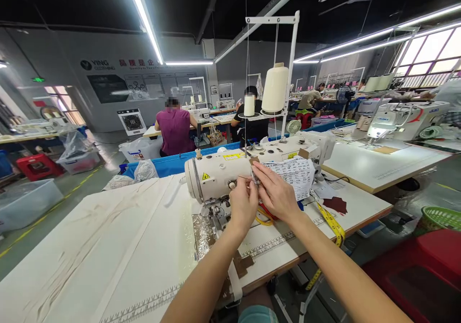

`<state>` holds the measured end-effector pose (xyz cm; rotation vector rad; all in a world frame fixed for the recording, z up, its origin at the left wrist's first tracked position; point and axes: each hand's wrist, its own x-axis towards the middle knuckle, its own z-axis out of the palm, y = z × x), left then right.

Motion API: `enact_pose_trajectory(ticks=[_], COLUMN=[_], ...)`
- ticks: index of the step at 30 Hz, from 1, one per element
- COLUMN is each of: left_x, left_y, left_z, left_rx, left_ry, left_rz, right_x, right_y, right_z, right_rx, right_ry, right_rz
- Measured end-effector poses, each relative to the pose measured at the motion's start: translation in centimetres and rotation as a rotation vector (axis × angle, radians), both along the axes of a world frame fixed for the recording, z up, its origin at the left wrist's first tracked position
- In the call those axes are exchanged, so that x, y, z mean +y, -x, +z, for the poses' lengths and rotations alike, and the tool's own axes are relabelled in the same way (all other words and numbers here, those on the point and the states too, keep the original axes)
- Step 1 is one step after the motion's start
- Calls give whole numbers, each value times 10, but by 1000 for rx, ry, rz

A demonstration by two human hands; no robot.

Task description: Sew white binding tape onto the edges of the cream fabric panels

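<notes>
Both my hands meet at the front of a white sewing machine. My left hand is closed in a pinch, its fingertips beside a small metal part on the machine head. My right hand has its fingers pressed together from the other side, touching the same spot. Whatever lies between the fingertips is too small and covered to name. A brown patch shows just above the right fingertips. To the right of my hands, a sheet of paper with handwritten numbers is fixed on the machine.
A cream thread cone stands on the stand behind the machine. A yellow tape measure hangs over the table's front edge, near dark red fabric scraps. A pale strip lies across the white table. Co-workers sit beyond.
</notes>
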<state>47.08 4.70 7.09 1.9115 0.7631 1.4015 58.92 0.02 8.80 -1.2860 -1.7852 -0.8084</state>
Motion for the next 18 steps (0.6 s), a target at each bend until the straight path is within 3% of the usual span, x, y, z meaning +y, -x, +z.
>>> enact_pose_trajectory(ticks=[4,8,11,14,18], left_x=[-27,-52,-61,-66,-72], left_y=[24,74,113,145,177], left_z=[-19,-29,-29,-38,-64], left_rx=[18,199,262,255,245], left_ry=[-185,-371,-307,-153,23], left_rz=[-129,-289,-330,-209,-46], right_x=[7,14,18,21,24], right_y=[-1,7,15,23,34], right_z=[-1,-1,0,-2,-14], right_rx=[-33,-11,56,104,123], right_ry=[-18,-7,-5,11,58], right_rz=[14,-26,-52,-115,-204])
